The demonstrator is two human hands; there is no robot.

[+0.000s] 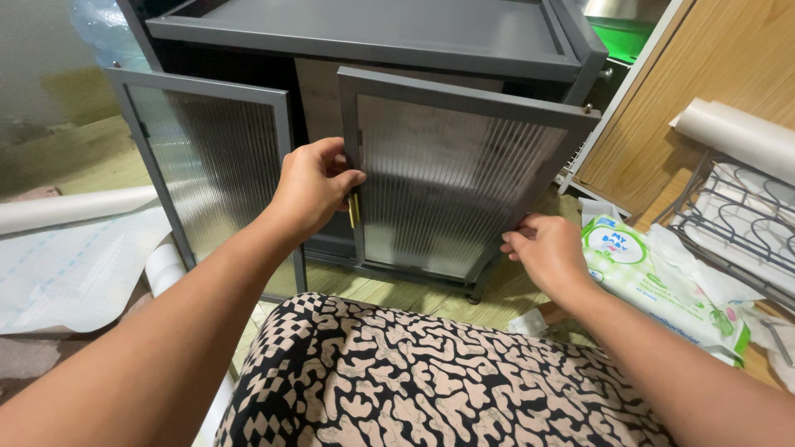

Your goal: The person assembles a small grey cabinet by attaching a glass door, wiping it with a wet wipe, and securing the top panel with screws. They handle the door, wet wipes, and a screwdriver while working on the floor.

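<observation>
The left hand [310, 189] is clamped on the inner edge of the right-hand door [451, 186], fingers curled over the frame just above a small brass handle [354, 210]. The right hand [548, 252] pinches the same door at its lower outer corner; whether the fingertips wrap behind the frame is hard to tell. That door hangs half open on a dark grey cabinet [373, 33], which has 2 doors with ribbed translucent panels; the left-hand door [211, 161] stands wide open, untouched. 1 pack of wet wipes [654, 281] lies on the floor just right of the right hand, beside 1 wire rack [733, 223] and 1 white paper roll [737, 132]. A patterned black-and-beige garment [414, 381] fills the foreground.
</observation>
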